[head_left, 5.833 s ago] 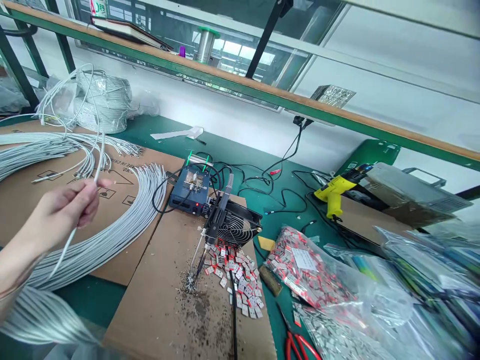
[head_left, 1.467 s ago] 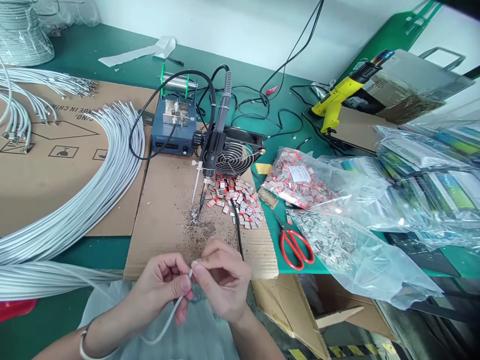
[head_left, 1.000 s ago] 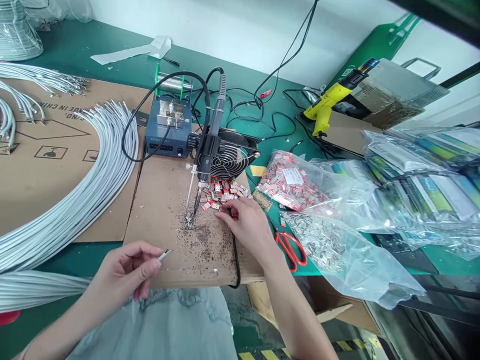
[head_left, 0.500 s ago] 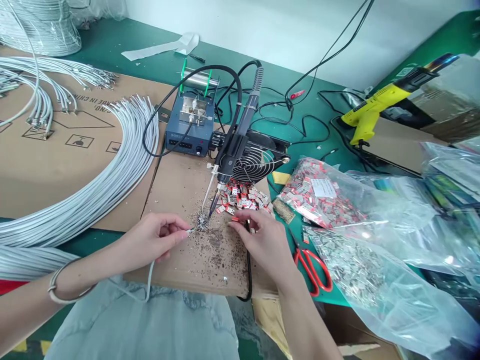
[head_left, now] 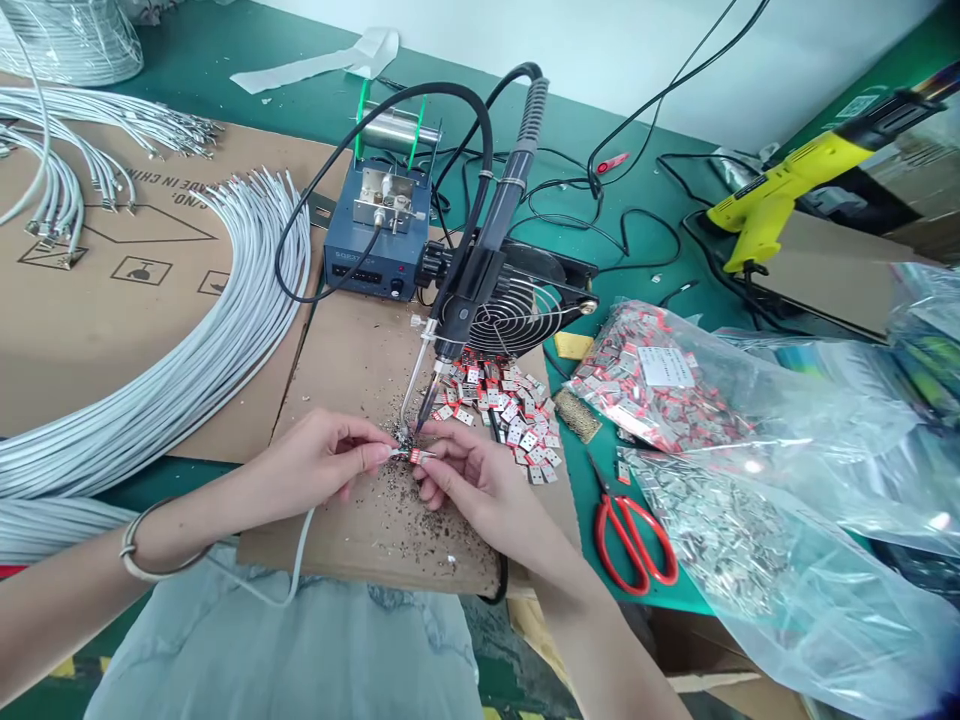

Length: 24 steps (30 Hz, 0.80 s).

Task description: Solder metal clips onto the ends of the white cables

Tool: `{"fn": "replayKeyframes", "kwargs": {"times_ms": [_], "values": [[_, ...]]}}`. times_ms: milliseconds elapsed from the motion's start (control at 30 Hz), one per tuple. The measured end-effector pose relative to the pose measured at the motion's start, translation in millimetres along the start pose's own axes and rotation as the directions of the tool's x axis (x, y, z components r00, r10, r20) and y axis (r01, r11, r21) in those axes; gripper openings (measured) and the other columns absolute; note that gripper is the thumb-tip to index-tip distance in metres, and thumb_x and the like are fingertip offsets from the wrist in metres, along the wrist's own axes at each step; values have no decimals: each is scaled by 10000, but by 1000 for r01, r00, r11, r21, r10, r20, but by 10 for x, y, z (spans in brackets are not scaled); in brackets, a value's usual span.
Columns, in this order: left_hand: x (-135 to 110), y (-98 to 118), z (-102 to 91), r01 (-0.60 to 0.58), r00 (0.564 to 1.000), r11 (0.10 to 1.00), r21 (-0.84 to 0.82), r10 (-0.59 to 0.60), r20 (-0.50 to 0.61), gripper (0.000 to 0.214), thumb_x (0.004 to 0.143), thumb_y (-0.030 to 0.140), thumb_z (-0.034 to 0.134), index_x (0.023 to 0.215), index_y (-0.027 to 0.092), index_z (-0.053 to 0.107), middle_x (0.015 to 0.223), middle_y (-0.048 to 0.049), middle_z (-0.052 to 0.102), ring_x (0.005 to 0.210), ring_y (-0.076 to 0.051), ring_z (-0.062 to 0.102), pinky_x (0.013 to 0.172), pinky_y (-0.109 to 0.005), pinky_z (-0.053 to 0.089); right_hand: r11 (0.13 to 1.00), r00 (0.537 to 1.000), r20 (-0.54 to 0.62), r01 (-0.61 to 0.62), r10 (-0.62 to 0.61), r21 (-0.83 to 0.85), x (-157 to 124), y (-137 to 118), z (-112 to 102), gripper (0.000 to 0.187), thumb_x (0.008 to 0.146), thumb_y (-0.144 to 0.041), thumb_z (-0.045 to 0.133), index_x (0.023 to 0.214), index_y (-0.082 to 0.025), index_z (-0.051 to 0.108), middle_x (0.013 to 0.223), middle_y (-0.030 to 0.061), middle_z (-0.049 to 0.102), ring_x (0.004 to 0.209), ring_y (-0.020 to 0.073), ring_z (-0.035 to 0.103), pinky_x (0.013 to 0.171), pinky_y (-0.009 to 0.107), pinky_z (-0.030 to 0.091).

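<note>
My left hand (head_left: 334,458) pinches a white cable (head_left: 302,550) close to its end. Between finger and thumb of my right hand (head_left: 474,485) is a small USB connector (head_left: 421,457), metal with a red-orange part. Cable end and connector meet just under the tip of a soldering iron (head_left: 427,400); whether they touch is too small to tell. The iron is held in a stand, with a thin solder feed tube (head_left: 417,378) beside it. Loose connectors (head_left: 525,420) lie heaped behind and right of my right hand.
The blue-grey solder feeder (head_left: 371,250) carries a solder spool (head_left: 397,130). A fan (head_left: 517,315) stands behind the iron. Red-handled scissors (head_left: 634,540) and bags of connectors (head_left: 660,380) lie at right, near a yellow heat gun (head_left: 787,190). Bundled white cables (head_left: 247,330) cover cardboard at left.
My right hand has moved left from the connector heap, bringing a connector up to the cable end. My left hand has shifted slightly right. The view has shifted a little.
</note>
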<state>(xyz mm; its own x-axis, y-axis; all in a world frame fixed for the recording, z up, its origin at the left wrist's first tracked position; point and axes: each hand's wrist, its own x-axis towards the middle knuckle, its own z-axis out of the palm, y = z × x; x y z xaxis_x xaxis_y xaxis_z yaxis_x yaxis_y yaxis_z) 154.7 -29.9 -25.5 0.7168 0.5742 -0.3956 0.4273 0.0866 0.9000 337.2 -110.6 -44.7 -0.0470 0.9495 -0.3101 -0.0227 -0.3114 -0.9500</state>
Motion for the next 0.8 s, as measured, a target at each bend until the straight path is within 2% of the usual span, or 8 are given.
{"fn": "replayKeyframes", "kwargs": {"times_ms": [67,167,400,800], "values": [[7,7,7,-5,1000,1000,-19,5,-2,263,843,305,492,943,140,671,647,31,540,422,-45,455,384,-150,315,993,998,-20,-54,56,103,34,-4,25,254,746,-328,665,908,-166,556,674,-5,624,530,89,590,496,208,510],[15,17,16,-18,1000,1000,-22,18,-2,271,840,280,496,981,151,687,638,34,527,430,-45,451,401,-155,318,984,994,-48,-85,93,156,57,-37,39,251,704,-344,704,791,-147,575,646,5,655,514,76,603,509,189,527],[38,41,21,-53,999,999,2,53,-1,288,857,275,476,1000,157,696,673,22,523,421,-41,428,414,-171,320,981,993,-84,-62,79,183,40,-72,35,202,699,-302,713,796,-146,627,633,-3,672,488,61,601,472,155,525],[29,18,26,-13,1000,997,-72,15,24,321,875,335,459,1024,127,653,658,32,505,416,-39,422,407,-168,310,975,988,-121,-73,100,209,61,-60,53,216,673,-303,738,760,-151,613,616,0,671,451,59,570,412,145,503]]}}
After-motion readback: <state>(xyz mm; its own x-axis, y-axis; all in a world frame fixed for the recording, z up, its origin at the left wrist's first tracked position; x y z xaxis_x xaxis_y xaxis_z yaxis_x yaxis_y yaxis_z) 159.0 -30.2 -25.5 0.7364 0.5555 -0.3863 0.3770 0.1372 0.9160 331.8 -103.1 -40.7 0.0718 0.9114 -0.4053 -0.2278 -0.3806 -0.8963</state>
